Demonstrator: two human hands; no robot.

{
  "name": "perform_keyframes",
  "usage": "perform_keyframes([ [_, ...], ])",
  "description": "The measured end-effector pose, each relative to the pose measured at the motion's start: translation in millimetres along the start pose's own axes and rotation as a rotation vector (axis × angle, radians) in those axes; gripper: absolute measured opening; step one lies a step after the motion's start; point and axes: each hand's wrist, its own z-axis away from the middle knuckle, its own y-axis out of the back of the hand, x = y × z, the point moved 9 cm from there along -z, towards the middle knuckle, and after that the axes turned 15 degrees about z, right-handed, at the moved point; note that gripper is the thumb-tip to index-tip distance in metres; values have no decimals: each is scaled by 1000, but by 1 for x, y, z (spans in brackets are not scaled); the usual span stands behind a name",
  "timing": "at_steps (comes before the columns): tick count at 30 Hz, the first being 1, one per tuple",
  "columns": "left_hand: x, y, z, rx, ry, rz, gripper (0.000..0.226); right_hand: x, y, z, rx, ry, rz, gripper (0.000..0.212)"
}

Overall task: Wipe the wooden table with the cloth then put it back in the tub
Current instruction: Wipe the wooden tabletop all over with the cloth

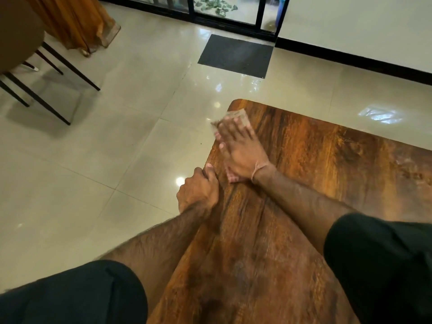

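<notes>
- The right hand (240, 155), fingers (230, 132) straight and spread, presses the cloth (236, 115) flat at the far left corner of the wooden counter (327, 160).
- The left hand (198, 192), fingers curled, grips the left edge of the wooden counter, just beside the right wrist.

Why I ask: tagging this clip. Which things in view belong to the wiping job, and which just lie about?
Job: brown wooden table; pale thin cloth under the right hand; left hand gripping the table's edge.
Lying about: dark grey rectangular doormat; black-legged chair; orange curtain.
</notes>
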Motion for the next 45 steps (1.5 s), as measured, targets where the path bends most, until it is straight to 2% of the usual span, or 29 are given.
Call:
perform_keyframes([
  [3, 1, 0, -1, 12, 2, 19, 61, -25, -6, 39, 25, 156, -21, 61],
  [5, 2, 2, -1, 26, -5, 22, 61, -12, -5, 31, 28, 164, -9, 62],
  [10, -1, 0, -2, 28, -21, 18, 59, 50, -1, -38, -4, -176, -20, 64],
  [13, -6, 0, -4, 27, 6, 79, 59, 39, 0, -37, -5, -202, -22, 63],
  [19, -16, 10, -5, 80, 164, 296, 61, -56, -10, 76, -8, 23, -25, 63],
  [24, -29, 19, -6, 171, 283, 473, 65, -101, -17, 156, 28, 54, -54, 62],
  [29, -24, 16, -6, 137, 189, 428, 61, -85, -24, 193, 38, 204, -15, 61],
  [31, -24, 14, -8, 110, 152, 408, 57, -57, -24, 188, 49, 99, -21, 61],
  [33, -24, 13, -6, 92, 124, 383, 51, -36, -24, 185, 39, -129, -62, 61],
  [36, -23, 12, -3, 82, 81, 396, 47, -56, -26, 198, 14, -330, -89, 63],
  [41, -24, 14, -2, 63, 80, 435, 47, -156, -23, 265, -7, -64, -99, 63],
  [45, -16, 10, 10, -8, -18, 316, 55, -175, -27, 295, 9, 186, -77, 60],
])
